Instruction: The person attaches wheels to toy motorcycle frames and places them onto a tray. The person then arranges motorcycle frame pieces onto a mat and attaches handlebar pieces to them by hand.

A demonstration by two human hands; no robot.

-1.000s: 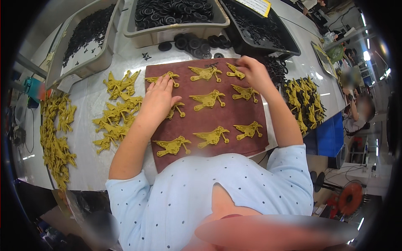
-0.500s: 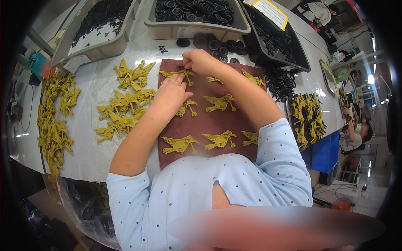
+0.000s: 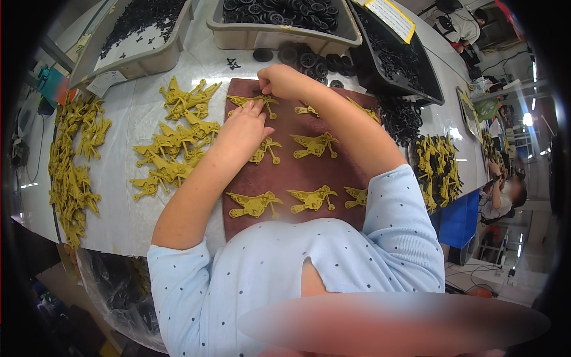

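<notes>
A yellow plastic bird-shaped part [image 3: 269, 107] lies at the far left of the dark red mat [image 3: 315, 172]. My left hand [image 3: 244, 126] rests on it, fingers stretched forward and thumb out to the side. At the part's far edge, my right hand [image 3: 284, 82] is closed in a pinch. Something small and dark shows just below its fingertips, too little to name. Other yellow parts sit in rows on the mat, such as one yellow part [image 3: 313, 145] in the middle row and another yellow part [image 3: 254, 204] at the near left. My arms hide some of them.
Piles of yellow parts [image 3: 172, 152] lie left of the mat. Beyond it stand a grey bin of black wheels [image 3: 217, 37], a grey tray of small black pieces [image 3: 172, 56] and a black bin [image 3: 431, 89]. Loose black wheels [image 3: 308, 60] and black pieces [image 3: 401, 116] lie nearby.
The view has shifted slightly. My right hand's pinch has stayed at the far edge of the same part, and my left hand still rests on it.
</notes>
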